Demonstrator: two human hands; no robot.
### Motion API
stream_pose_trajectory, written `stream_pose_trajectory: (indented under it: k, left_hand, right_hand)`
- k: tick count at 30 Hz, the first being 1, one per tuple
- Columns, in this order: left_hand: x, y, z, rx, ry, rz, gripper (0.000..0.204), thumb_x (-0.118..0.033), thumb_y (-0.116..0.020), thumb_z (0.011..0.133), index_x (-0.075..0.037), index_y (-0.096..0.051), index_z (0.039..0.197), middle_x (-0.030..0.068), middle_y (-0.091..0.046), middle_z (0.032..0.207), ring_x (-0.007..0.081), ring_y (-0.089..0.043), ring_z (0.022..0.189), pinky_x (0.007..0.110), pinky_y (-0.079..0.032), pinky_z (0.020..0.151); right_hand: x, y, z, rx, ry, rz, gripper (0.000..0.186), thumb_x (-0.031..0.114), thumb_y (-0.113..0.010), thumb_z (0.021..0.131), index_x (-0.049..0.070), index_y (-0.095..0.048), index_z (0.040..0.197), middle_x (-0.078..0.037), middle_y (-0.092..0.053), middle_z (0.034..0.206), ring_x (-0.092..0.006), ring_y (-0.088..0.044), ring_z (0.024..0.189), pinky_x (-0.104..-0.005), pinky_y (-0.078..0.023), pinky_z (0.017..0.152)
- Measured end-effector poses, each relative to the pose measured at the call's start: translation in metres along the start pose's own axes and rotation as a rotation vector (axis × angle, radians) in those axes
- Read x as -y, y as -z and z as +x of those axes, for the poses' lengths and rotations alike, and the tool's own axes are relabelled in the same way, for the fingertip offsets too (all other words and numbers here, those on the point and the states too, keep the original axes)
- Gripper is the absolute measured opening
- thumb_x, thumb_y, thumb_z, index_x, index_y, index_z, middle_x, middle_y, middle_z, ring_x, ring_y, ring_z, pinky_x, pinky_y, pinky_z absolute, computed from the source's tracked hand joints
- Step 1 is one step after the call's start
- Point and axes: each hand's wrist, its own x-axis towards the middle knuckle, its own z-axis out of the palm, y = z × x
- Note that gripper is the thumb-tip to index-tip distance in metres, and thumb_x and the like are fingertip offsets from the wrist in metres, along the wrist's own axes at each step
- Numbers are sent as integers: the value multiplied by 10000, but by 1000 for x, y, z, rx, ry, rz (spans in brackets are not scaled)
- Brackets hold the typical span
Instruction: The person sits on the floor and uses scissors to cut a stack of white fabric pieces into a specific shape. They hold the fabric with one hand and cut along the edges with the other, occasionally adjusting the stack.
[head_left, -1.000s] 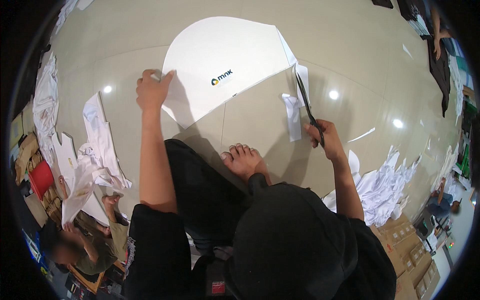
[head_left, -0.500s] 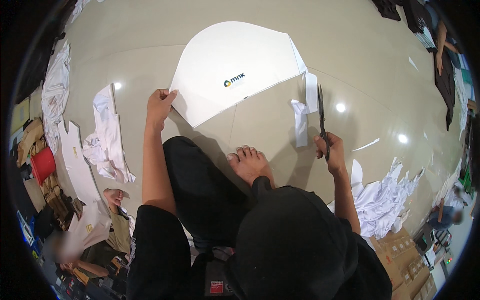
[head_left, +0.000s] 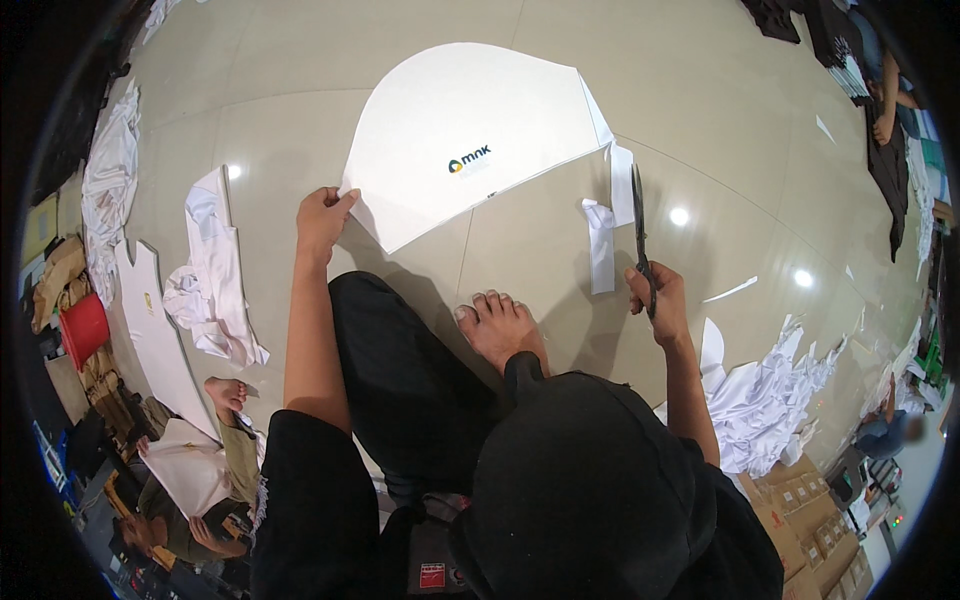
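Note:
A white fabric panel (head_left: 470, 110) with a curved far edge and a small printed emblem lies flat on the floor in front of me. My left hand (head_left: 323, 222) pinches its left edge between thumb and fingers. To the right, my right hand (head_left: 660, 300) grips dark scissors (head_left: 641, 225) by the handles, blades pointing away from me. They are held apart from the panel, beside a narrow white strip (head_left: 622, 185) that touches its right corner. Closer to me lies another white strip (head_left: 600, 250), folded at its top.
White scraps (head_left: 765, 400) are heaped at right, near cardboard boxes (head_left: 795, 515). Folded white cloth (head_left: 213, 270) lies at left. My bare foot (head_left: 503, 332) rests below the panel. A co-worker (head_left: 190, 530) sits lower left, holding pale cloth; another's hand (head_left: 884, 128) touches dark cloth at upper right.
My left hand has shifted slightly toward me along the panel's edge. The scissors have tipped a little to the left. The lower-left co-worker has moved with the pale cloth, now bunched closer.

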Motion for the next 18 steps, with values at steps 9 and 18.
stream_pose_trajectory:
  k: [9, 18]
  left_hand:
    - [-2, -3, -8, -19, 75, -222, 317, -220, -896, 943, -28, -672, 1059, 20, -676, 909, 104, -640, 776, 259, -539, 678]
    - [17, 3, 6, 11, 110, -268, 517, -188, -958, 891, -17, -606, 1230, 75, -659, 1113, 138, -670, 877, 269, -613, 756]
  right_hand:
    - [5, -4, 1, 15, 15, -18, 304, 297, -813, 991, 51, -674, 881, -5, -608, 651, -104, -580, 532, -282, -467, 527]
    - [8, -3, 5, 32, 31, -10, 301, 297, -822, 987, 36, -688, 922, 0, -613, 657, -97, -581, 533, -274, -471, 530]
